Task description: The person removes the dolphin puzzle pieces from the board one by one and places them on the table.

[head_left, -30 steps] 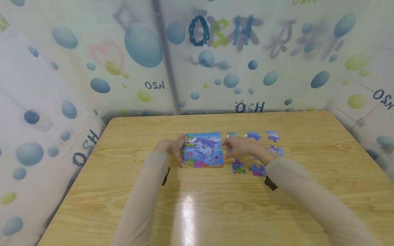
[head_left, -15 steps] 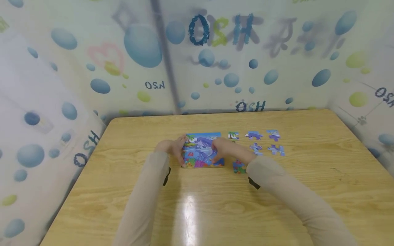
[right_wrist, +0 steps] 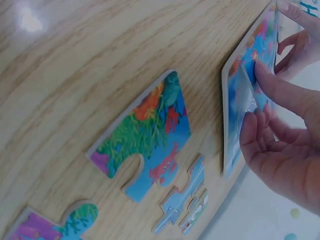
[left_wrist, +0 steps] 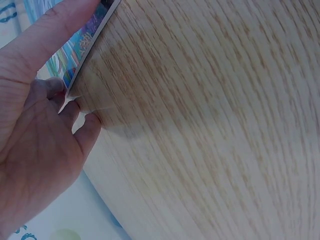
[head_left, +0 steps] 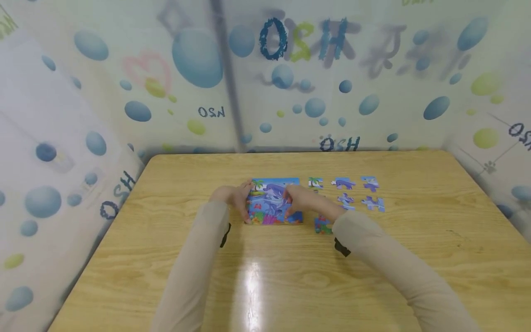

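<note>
A square dolphin jigsaw board (head_left: 271, 219) lies flat on the wooden table. My left hand (head_left: 238, 198) holds its left edge, the thumb at the near corner and the other fingers farther back. In the left wrist view that thumb lies along the board's printed face. Over the right part of the board, my right hand (head_left: 304, 200) pinches a blue puzzle piece (right_wrist: 249, 69) between thumb and fingers. That piece is tilted against the board's surface and mostly hidden by the hand.
Loose puzzle pieces lie in rows right of the board, among them a palm-tree piece (head_left: 314, 182), a dolphin piece (head_left: 343, 183) and a crab-and-seaweed piece (right_wrist: 150, 132). My right forearm covers some. A patterned curtain (head_left: 311, 129) hangs behind the table (head_left: 186, 184).
My right hand has moved left from the gap beside the board onto its right part, and has stayed there since half a second ago. The left hand keeps its hold.
</note>
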`<act>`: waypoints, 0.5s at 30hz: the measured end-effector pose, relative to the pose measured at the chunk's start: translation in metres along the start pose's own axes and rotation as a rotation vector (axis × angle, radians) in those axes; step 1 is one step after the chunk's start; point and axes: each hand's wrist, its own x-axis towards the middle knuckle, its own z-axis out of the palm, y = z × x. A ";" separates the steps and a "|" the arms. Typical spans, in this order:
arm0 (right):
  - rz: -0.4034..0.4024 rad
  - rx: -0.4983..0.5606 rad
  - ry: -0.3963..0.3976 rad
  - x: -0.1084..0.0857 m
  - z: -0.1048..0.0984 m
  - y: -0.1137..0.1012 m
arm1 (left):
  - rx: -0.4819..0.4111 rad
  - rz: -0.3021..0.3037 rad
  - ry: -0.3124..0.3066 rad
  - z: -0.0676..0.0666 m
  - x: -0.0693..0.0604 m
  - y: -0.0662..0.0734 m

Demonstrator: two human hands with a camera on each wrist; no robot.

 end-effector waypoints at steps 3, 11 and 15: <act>-0.063 0.019 -0.005 -0.001 -0.002 0.003 | 0.000 -0.003 -0.002 0.000 0.000 0.000; -0.201 0.097 -0.057 -0.013 -0.017 0.016 | 0.001 -0.006 0.001 -0.001 0.000 0.000; -0.194 0.122 -0.073 -0.021 -0.027 0.031 | -0.005 -0.008 -0.003 -0.001 0.000 0.000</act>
